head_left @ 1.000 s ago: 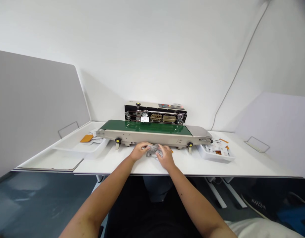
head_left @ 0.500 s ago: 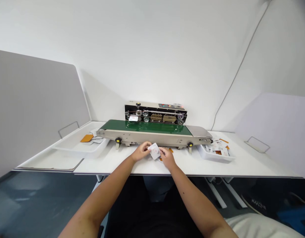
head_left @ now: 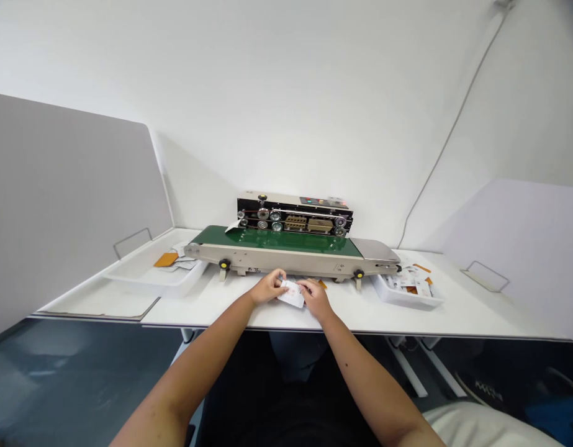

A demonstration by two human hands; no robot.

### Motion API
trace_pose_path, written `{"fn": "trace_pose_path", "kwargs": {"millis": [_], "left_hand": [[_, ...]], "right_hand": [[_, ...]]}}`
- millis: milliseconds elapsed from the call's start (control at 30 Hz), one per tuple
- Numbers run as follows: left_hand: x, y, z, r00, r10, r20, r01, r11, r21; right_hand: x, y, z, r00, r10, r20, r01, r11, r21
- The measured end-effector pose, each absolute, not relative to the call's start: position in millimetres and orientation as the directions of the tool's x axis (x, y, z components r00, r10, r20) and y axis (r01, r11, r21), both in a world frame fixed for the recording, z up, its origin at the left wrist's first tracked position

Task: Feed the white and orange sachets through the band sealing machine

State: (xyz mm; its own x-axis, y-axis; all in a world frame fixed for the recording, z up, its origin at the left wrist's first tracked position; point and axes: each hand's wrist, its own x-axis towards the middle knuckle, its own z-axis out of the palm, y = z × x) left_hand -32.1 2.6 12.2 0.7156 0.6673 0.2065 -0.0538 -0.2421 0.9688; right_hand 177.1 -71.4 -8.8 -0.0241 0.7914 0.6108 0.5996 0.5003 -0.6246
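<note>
Between my two hands, low over the front of the table, is a small white printed sachet (head_left: 292, 294). My left hand (head_left: 269, 287) pinches its left edge with thumb and fingers. At the right edge, the fingers of my right hand (head_left: 315, 297) are closed on it as well. A bit of an orange packet (head_left: 322, 284) shows just behind my right hand. Beyond the hands stands a band sealing machine (head_left: 293, 214) with a green conveyor belt (head_left: 286, 241). Another white sachet (head_left: 233, 226) tilts at the left end of its rollers, above the belt.
On the left is a white tray (head_left: 146, 283) holding several white and orange packets. A smaller white bin (head_left: 407, 298) with many packets sits at the conveyor's right end. Grey partitions (head_left: 72, 205) flank the table (head_left: 472, 304). Another person's light clothing (head_left: 477, 425) shows at lower right.
The sachet in my hands has turned from a diamond angle to nearly level and dropped slightly. At the machine, the other sachet has moved left out of the rollers and now tilts.
</note>
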Motion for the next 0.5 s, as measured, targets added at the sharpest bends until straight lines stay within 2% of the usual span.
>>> {"fn": "trace_pose_path", "kwargs": {"millis": [133, 267, 500], "left_hand": [[-33, 6, 11, 0.687, 0.697, 0.206, -0.028, -0.257, 0.966], [-34, 10, 9, 0.657, 0.725, 0.208, 0.0, -0.276, 0.961], [-30, 16, 4, 0.613, 0.75, 0.248, -0.128, -0.215, 0.968]], "right_hand": [[178, -73, -9, -0.016, 0.788, 0.615, 0.595, 0.502, -0.628], [179, -75, -9, 0.107, 0.797, 0.595, 0.564, 0.444, -0.696], [181, -76, -13, 0.271, 0.778, 0.566, 0.467, 0.408, -0.784]]}}
